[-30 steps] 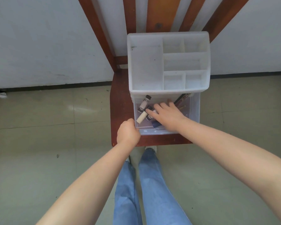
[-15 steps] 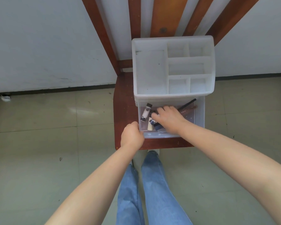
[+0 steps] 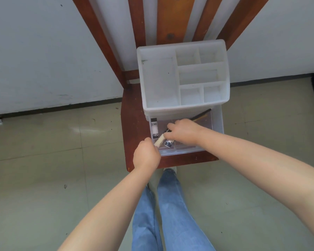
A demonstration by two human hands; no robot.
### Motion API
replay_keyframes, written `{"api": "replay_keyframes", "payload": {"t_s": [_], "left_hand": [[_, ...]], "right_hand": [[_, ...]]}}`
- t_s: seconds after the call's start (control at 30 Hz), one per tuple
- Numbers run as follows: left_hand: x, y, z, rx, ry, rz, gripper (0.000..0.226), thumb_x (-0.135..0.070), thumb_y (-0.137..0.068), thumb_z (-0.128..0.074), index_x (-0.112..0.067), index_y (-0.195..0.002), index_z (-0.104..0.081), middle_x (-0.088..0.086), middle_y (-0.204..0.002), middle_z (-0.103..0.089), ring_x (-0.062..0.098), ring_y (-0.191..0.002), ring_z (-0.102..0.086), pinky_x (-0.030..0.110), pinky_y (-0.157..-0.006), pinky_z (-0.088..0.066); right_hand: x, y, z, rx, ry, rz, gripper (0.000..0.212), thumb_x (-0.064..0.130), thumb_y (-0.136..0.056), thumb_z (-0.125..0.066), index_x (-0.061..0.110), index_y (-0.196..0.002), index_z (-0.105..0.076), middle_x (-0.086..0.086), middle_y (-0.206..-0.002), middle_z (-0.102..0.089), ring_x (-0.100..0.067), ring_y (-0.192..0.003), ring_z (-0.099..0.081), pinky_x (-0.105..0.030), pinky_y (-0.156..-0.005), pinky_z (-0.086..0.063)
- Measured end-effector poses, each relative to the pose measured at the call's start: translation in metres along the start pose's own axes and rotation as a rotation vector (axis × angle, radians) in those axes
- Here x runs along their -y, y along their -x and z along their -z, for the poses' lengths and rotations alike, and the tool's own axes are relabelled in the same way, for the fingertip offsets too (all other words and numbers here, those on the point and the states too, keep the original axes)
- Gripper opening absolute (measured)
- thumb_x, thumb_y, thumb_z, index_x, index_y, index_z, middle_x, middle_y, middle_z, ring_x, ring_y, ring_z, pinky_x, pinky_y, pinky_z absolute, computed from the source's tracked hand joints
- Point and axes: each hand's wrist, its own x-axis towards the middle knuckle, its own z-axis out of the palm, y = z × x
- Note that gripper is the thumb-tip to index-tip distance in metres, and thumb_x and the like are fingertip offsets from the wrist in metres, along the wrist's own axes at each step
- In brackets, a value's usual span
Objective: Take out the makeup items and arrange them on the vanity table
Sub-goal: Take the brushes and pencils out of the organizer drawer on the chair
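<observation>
Picking step, mid-frame: right hand (image 3: 184, 132) in the open drawer (image 3: 216, 124) pinches a cream tube (image 3: 159, 141); left hand (image 3: 146, 155), clenched, grips the drawer front. Next: lift the tube clear.

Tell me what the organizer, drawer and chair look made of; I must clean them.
Organizer: probably matte, milky-white plastic, slightly see-through. Drawer: clear glossy plastic; its contents show through. Chair: apparently red-brown varnished wood, with visible grain.

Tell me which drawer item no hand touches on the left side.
The black-and-white labelled tube along the drawer's left wall; the cream stick and dark tube sit under the right hand.
</observation>
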Motion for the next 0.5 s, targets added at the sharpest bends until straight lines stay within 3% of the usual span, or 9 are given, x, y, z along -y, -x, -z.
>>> {"api": "replay_keyframes", "payload": {"t_s": [0.13, 0.23, 0.33, 0.43, 0.5], "left_hand": [[-0.003, -0.003, -0.001, -0.064, -0.054, -0.004, 0.022, -0.021, -0.096, -0.035, -0.002, -0.098, -0.046, 0.017, -0.1, -0.06, 0.037, -0.089, -0.057, 0.034, -0.061, -0.033], [-0.004, -0.005, -0.002, -0.094, -0.056, 0.012, 0.022, -0.021, -0.096, -0.033, -0.003, -0.099, -0.046, 0.016, -0.099, -0.061, 0.036, -0.087, -0.057, 0.034, -0.06, -0.032], [-0.004, -0.004, -0.004, -0.105, -0.074, 0.003, 0.022, -0.021, -0.096, -0.034, -0.002, -0.1, -0.046, 0.017, -0.101, -0.061, 0.036, -0.089, -0.058, 0.034, -0.061, -0.032], [-0.003, -0.003, -0.005, -0.098, -0.095, -0.011, 0.023, -0.021, -0.097, -0.033, -0.002, -0.1, -0.046, 0.017, -0.101, -0.061, 0.037, -0.09, -0.058, 0.035, -0.061, -0.032], [-0.003, -0.003, -0.004, -0.094, -0.098, -0.01, 0.024, -0.021, -0.097, -0.032, -0.002, -0.099, -0.046, 0.018, -0.1, -0.061, 0.037, -0.09, -0.058, 0.035, -0.061, -0.033]], "right_hand": [[-0.003, 0.015, -0.002, -0.188, -0.171, -0.092, 0.028, -0.004, -0.079, -0.05, 0.004, -0.106, -0.052, -0.019, -0.092, -0.052, -0.024, -0.065, -0.045, -0.03, -0.051, -0.031], [-0.002, 0.028, 0.0, -0.552, -0.392, -0.278, 0.028, -0.014, -0.054, -0.065, -0.005, -0.08, -0.061, -0.022, -0.069, -0.058, -0.031, -0.049, -0.055, -0.029, -0.043, -0.042], [-0.006, 0.038, 0.004, -0.764, -0.624, -0.525, 0.024, -0.01, -0.066, -0.059, -0.007, -0.089, -0.061, -0.025, -0.084, -0.061, -0.038, -0.069, -0.06, -0.036, -0.06, -0.046], [-0.011, 0.055, 0.004, -0.946, -0.805, -0.757, 0.024, -0.005, -0.071, -0.058, 0.0, -0.094, -0.061, -0.018, -0.09, -0.062, -0.027, -0.078, -0.056, -0.024, -0.067, -0.038], [-0.01, 0.071, 0.002, -1.119, -1.057, -0.917, 0.022, -0.002, -0.071, -0.06, 0.017, -0.084, -0.059, -0.007, -0.078, -0.057, -0.012, -0.067, -0.051, -0.007, -0.058, -0.035]]}}
